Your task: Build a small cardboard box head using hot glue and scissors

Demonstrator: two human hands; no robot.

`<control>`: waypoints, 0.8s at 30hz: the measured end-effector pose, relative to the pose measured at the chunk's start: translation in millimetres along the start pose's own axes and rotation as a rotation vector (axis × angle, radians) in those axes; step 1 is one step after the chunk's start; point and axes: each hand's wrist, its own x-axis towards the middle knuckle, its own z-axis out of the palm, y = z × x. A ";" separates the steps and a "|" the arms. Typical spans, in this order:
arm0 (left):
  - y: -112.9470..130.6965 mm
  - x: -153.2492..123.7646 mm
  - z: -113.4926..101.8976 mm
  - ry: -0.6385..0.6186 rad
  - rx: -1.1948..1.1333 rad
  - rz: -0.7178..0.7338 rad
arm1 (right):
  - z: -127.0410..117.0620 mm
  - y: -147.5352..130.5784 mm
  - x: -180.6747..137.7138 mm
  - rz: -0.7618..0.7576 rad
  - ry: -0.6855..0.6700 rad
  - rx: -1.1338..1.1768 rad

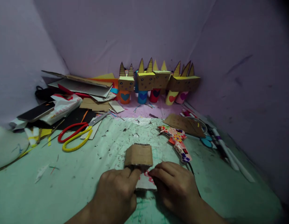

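A small folded cardboard box lies on the green table in front of me. Its brown side faces up, and a pale flap with red print extends toward me. My left hand is closed at the box's near edge, its index finger pressed under the brown part. On the other side, my right hand pinches the flap's right edge, thumb and fingers together. The fingertips of both hands are partly hidden. A floral-patterned glue gun rests beyond my right hand, its black cord running behind my wrist.
Red-and-yellow scissors lie left on the table. Several cardboard figures with pointed ears stand against the back wall. Cardboard sheets pile up at back left. Pens and a cardboard piece lie right.
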 end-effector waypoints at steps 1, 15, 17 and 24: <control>-0.5 0.0 2.4 0.002 -0.012 0.006 | 0.0 0.7 -0.2 0.004 0.012 0.001; -1.2 -18.3 33.9 0.088 -0.063 -0.099 | 15.4 8.4 -9.7 -0.130 0.102 -0.229; 0.3 -20.7 36.7 0.066 -0.079 -0.127 | 15.8 7.8 -9.8 -0.110 0.080 -0.220; 0.9 -24.2 44.4 -0.162 -0.118 -0.234 | 10.4 -1.2 -4.5 -0.024 -0.012 -0.267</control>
